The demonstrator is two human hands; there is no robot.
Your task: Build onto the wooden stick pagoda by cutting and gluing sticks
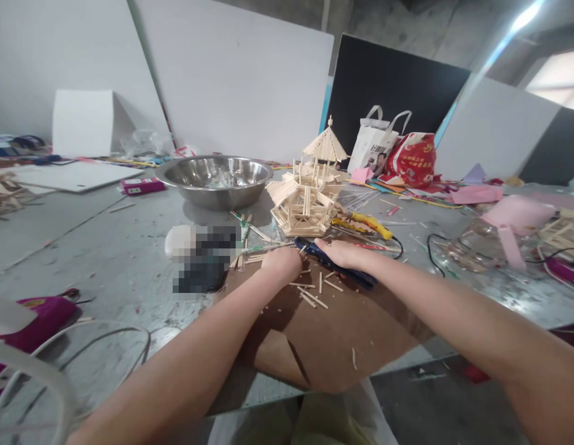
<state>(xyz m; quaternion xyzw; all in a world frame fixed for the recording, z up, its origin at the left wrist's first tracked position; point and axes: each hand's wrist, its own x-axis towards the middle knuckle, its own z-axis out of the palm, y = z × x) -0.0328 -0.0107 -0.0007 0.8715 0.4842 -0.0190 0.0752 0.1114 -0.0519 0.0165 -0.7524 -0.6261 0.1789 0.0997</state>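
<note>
My left hand [283,262] is closed over the far part of a brown board, its fingers mostly hidden from above. It holds a thin wooden stick [303,249], whose end shows at the jaws of a dark blue hand cutter [361,277]. My right hand [337,252] is wrapped round this cutter, the handles slanting toward me. Short cut sticks [314,299] lie scattered on the brown board [333,346] below both hands. Just beyond them stands a pagoda model [306,201] built of wooden sticks, with a pointed roof on top.
A steel basin [212,185] stands behind on the left. Yellow-handled pliers [370,224] lie right of the model. A pink-lidded clear jug [476,247] is at the right. Cables [143,337] and a magenta device [46,321] sit at the near left.
</note>
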